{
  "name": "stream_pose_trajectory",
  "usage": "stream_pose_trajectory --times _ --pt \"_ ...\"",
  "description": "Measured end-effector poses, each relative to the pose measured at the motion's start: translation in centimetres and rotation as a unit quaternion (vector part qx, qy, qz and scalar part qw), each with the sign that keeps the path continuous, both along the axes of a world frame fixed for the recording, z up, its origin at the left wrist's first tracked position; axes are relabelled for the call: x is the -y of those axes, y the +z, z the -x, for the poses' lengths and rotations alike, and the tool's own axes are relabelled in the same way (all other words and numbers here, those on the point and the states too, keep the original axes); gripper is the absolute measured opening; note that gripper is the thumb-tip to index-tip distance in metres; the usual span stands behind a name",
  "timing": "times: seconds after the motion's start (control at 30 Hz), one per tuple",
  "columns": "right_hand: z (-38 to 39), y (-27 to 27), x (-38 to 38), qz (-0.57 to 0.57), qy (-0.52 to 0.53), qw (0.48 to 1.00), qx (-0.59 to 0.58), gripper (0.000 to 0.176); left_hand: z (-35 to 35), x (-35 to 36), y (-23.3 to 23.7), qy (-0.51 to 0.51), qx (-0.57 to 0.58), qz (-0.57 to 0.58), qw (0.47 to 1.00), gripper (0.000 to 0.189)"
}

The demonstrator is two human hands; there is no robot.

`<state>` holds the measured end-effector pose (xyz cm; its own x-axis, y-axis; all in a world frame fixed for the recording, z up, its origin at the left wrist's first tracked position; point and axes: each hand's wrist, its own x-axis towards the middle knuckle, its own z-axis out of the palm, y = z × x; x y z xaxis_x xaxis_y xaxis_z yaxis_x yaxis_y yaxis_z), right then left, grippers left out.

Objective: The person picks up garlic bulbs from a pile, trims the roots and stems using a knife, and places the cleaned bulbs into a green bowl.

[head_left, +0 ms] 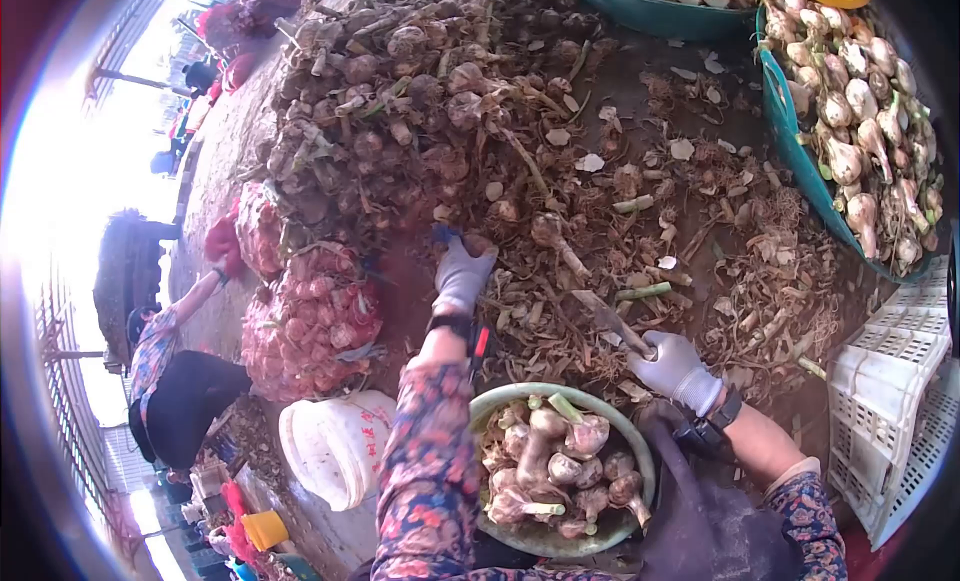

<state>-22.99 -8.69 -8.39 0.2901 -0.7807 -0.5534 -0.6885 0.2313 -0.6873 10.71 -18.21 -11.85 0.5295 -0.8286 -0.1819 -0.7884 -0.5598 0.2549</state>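
- The round green basin [640,421], heaped with pale garlic bulbs [548,451], sits nearest, at the wearer's lap.
- Just beyond the basin's right side, the gloved right hand [680,369] is closed around the handle of a knife [612,321], its blade slanting up and left over loose trimmings [640,306].
- Beyond the basin's upper left, the gloved left hand [463,273] reaches to the edge of the heap; a brownish bulb [481,246] lies right at its fingers (whether they grip it, I can't tell).
- Left of the basin stands a white bucket [318,449] with red characters down its side, too small to read.
- To the basin's right lean white slatted crates [885,381]; I make out no lettering on them.
- Farther left of the basin, past the bucket, sit red mesh sacks [312,326] stuffed with bulbs.
- Straight beyond the basin rises the big heap of untrimmed garlic [380,121].
- Well beyond the basin's upper right, a teal container [800,176] brims with stalked bulbs.
- Far left of the basin, another person [160,346] stretches a red-gloved hand [222,246] toward the sacks.
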Motion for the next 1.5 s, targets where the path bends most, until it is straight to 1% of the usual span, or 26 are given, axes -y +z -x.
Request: stream_pose_trajectory --times 0.03,0.13,0.17,0.23,0.27,0.37,0.43,0.47,0.5,0.63,0.67,0.77,0.87,0.93,1.0,1.07,1.13,1.17,1.2,1.23,1.27,1.3,1.33,1.4,1.43,1.5 --pt "0.1 -0.1 0.0 0.003 -0.001 1.000 -0.005 0.030 0.8 1.0 -0.7 0.013 0.005 -0.039 0.999 0.073" --pt "0.9 -0.8 0.5 0.008 -0.023 1.000 0.009 0.031 2.3 1.9 -1.1 0.057 -0.002 -0.033 0.998 0.077" --pt "1.1 -1.1 0.7 0.012 -0.037 0.999 0.023 0.031 1.5 1.3 -2.3 0.070 -0.109 0.021 0.991 0.076" --pt "1.0 -0.7 1.5 0.081 -0.030 0.996 0.039 0.030 -0.4 -0.9 -4.6 0.089 -0.315 0.129 0.936 0.073" --pt "0.5 0.5 2.1 0.107 -0.023 0.993 0.048 0.029 1.4 -2.7 -1.4 0.101 -0.459 0.143 0.871 0.067" --pt "-1.6 4.1 2.9 0.166 0.004 0.981 0.103 0.024 4.3 -7.0 5.8 -0.009 -0.590 0.074 0.804 0.062" --pt "-2.9 5.6 2.8 0.217 0.051 0.966 0.131 0.019 7.1 -8.9 9.6 -0.014 -0.598 0.064 0.798 0.059" --pt "-3.3 6.2 2.7 0.252 0.086 0.955 0.128 0.019 6.8 -10.0 9.4 -0.055 -0.529 0.027 0.846 0.058" --pt "-3.5 6.8 2.4 0.286 0.121 0.942 0.125 0.020 7.2 -11.6 9.3 -0.067 -0.545 0.083 0.832 0.052" --pt "-3.3 6.9 1.1 0.300 0.175 0.934 0.086 0.028 9.5 -13.9 10.0 -0.170 -0.443 0.167 0.864 0.040" --pt "-3.0 7.2 0.9 0.271 0.197 0.938 0.087 0.029 9.9 -14.3 10.4 -0.159 -0.443 0.176 0.864 0.038" --pt "-2.6 6.0 0.3 0.292 0.186 0.932 0.111 0.030 12.4 -16.0 11.5 -0.066 -0.459 0.231 0.855 0.064" --pt "-2.8 3.8 0.3 0.317 0.175 0.926 0.106 0.031 12.3 -16.6 10.5 0.029 -0.542 0.177 0.821 0.068" --pt "-2.8 3.2 0.2 0.314 0.167 0.927 0.118 0.032 12.1 -16.8 11.0 0.023 -0.523 0.124 0.843 0.062" --pt "-2.8 2.9 0.1 0.292 0.185 0.931 0.120 0.029 11.2 -17.1 10.6 -0.036 -0.453 0.080 0.887 0.059" --pt "-2.7 2.4 0.1 0.274 0.189 0.937 0.109 0.025 12.1 -16.6 11.9 -0.037 -0.460 0.061 0.885 0.056" --pt "-2.7 1.7 0.6 0.261 0.186 0.943 0.091 0.020 12.6 -17.4 12.9 0.026 -0.553 0.072 0.830 0.043" --pt "-2.0 1.1 2.4 0.126 0.081 0.988 -0.027 0.019 12.4 -18.1 12.3 0.048 -0.590 0.081 0.802 0.034" --pt "0.6 -3.6 4.3 0.099 0.066 0.985 -0.126 0.021 12.1 -18.7 11.8 0.071 -0.625 0.090 0.772 0.027" --pt "3.1 -3.0 4.1 0.156 0.016 0.983 -0.091 0.021 12.3 -19.8 12.8 0.232 -0.704 0.045 0.669 0.041" --pt "3.8 -2.7 3.8 0.210 -0.090 0.971 -0.073 0.020 12.9 -19.5 14.5 0.143 -0.676 0.060 0.721 0.051" --pt "4.8 -3.6 3.7 0.276 -0.064 0.957 -0.063 0.017 13.6 -18.7 16.1 0.055 -0.633 0.083 0.768 0.061" --pt "4.8 -1.4 2.7 0.282 -0.059 0.957 -0.045 0.014 14.2 -17.8 17.6 -0.021 -0.582 0.113 0.805 0.071" --pt "2.9 1.7 2.0 0.262 -0.040 0.964 -0.003 0.013 13.7 -16.8 16.6 -0.046 -0.559 0.145 0.815 0.075" --pt "2.1 2.0 1.2 0.260 -0.043 0.964 0.025 0.015 13.3 -16.6 16.3 -0.042 -0.508 0.128 0.851 0.078" --pt "1.1 3.1 -0.3 0.238 -0.030 0.967 0.087 0.018 13.6 -16.5 16.2 -0.020 -0.499 0.177 0.848 0.052"
